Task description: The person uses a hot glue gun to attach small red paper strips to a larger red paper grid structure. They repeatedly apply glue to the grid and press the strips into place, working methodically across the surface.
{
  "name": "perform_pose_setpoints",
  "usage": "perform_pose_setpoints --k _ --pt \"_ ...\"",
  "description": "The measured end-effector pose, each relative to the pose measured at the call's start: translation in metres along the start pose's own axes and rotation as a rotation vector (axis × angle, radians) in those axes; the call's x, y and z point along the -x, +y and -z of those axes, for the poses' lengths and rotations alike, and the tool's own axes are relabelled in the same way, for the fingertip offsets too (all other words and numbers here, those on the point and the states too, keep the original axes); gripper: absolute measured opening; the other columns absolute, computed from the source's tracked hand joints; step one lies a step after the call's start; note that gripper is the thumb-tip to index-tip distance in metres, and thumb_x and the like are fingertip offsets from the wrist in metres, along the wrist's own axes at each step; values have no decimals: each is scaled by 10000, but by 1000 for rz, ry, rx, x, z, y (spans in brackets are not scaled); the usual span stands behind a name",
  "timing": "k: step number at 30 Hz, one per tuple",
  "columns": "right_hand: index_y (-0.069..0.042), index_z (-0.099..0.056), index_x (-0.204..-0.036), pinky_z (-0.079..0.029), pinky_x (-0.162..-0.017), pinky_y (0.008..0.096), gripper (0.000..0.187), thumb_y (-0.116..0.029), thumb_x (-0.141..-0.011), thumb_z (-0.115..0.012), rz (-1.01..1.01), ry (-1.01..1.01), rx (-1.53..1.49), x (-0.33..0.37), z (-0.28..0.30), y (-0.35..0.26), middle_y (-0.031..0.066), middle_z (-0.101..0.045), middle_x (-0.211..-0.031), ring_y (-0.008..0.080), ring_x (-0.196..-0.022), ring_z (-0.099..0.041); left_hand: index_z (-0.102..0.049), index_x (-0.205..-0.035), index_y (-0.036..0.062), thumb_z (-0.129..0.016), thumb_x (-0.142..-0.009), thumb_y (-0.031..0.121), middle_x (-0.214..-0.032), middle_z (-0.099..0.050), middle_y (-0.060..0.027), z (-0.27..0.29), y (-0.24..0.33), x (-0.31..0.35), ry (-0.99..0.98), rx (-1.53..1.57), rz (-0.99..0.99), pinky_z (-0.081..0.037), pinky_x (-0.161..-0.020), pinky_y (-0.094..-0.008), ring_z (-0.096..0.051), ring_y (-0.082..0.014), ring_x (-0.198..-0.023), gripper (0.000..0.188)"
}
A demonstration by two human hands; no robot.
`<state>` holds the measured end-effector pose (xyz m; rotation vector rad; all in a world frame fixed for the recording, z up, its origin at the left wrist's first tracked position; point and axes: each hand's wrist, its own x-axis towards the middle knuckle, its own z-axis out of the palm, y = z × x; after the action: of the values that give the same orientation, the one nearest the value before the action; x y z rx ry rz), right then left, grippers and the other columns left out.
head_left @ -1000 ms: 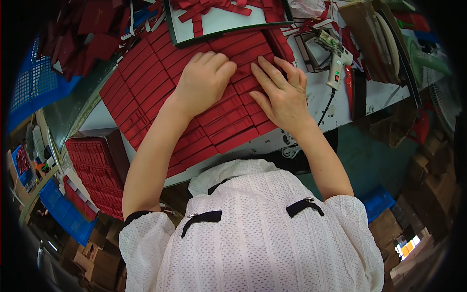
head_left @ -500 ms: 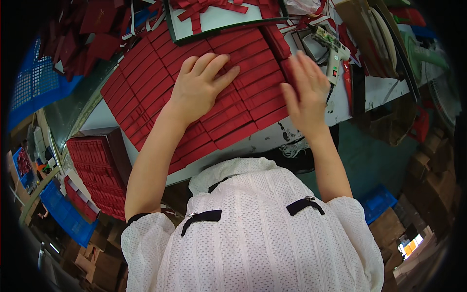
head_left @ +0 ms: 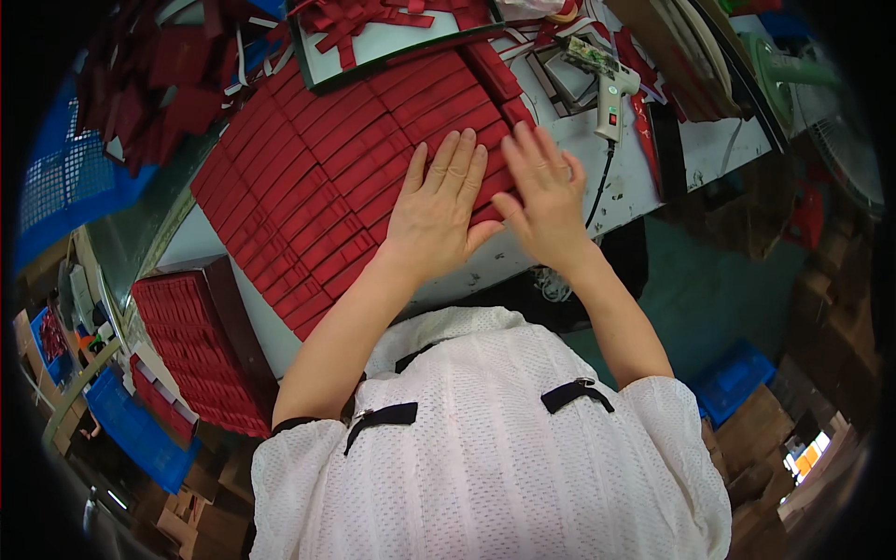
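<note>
Rows of small red boxes (head_left: 308, 177) lie packed side by side on the white table, several of them banded with red ribbon. My left hand (head_left: 439, 210) rests flat on top of the boxes near their front right part, fingers stretched out, holding nothing. Beside it, my right hand (head_left: 546, 201) is at the right edge of the rows with its fingers extended and slightly spread. It is a little blurred, and the boxes under both palms are hidden.
A green-rimmed box (head_left: 373, 58) of red ribbon bows sits on the far rows. To the right lies a glue gun (head_left: 611, 98) with a black cord. A dark carton (head_left: 210, 341) of red boxes stands at the left, a blue basket (head_left: 70, 173) beyond it. A green fan (head_left: 793, 75) is far right.
My left hand has moved right and nearer, straightening its fingers flat over the boxes. My right hand has shifted left and nearer, and the two hands are closer together.
</note>
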<state>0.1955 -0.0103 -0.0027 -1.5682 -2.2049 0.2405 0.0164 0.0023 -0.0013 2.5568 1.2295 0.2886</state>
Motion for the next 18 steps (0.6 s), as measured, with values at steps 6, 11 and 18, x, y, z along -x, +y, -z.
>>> perform_pose_setpoints --k 6,11,18 --pt "15 -516 -1125 -350 -940 404 392 -225 -829 -609 -602 531 -89 2 -20 110 184 -512 -1173 303 -1092 -475 -280 -1369 -35 -572 -804 436 -1438 -243 -215 15 4 32 -2 36 44 -139 -1078 -517 -218 -358 -1341 791" --pt "54 -545 -968 -478 -599 284 427 -333 -822 -653 -732 390 -487 -10 -19 136 62 -590 -707 133 -644 -556 -291 -1378 12 -628 -776 369 -1450 -223 -195 17 -8 113 -55 -78 271 -125 -1071 -546 -205 -351 -1346 777" --pt "-49 -526 -813 -368 -407 214 369 -379 -787 -689 -1045 204 -1110 -39 -14 134 15 -537 -639 90 -488 -513 -306 -1378 47 -704 -705 295 -1449 -234 -180 7 -16 114 -18 -230 259 -148 -1067 -547 -227 -337 -1340 821"
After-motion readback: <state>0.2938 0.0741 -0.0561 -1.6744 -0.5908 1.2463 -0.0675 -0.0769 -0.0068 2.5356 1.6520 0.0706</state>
